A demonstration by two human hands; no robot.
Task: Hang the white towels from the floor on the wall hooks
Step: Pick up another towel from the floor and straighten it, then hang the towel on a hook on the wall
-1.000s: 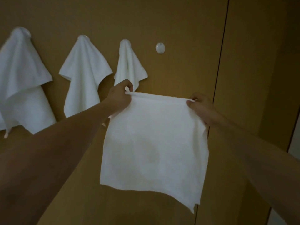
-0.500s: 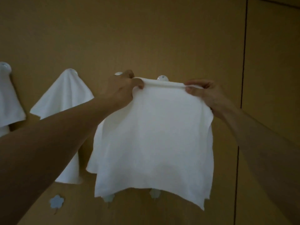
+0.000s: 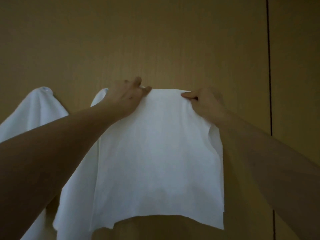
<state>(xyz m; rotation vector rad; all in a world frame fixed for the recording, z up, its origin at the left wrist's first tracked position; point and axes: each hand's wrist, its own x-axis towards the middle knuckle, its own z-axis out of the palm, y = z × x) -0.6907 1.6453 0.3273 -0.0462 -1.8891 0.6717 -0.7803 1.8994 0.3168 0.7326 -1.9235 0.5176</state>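
Observation:
A white towel point(image 3: 159, 153) hangs spread flat against the brown wall, held by its top edge. My left hand point(image 3: 126, 99) pinches the top left corner and my right hand point(image 3: 206, 104) pinches the top right corner. The towel's top edge covers the spot where the free round hook was seen; the hook itself is hidden. Two more white towels hang to the left, one point(image 3: 34, 111) on a hook point(image 3: 45, 88) at the far left, another point(image 3: 78, 187) partly behind my left forearm.
The brown wood-panel wall point(image 3: 155, 40) fills the view. A dark vertical seam point(image 3: 269, 66) runs down it to the right of my right arm. The floor is out of view.
Both hands raised the towel and brought it closer to the wall, so its top edge now covers the free hook. The view moved nearer and tilted upward.

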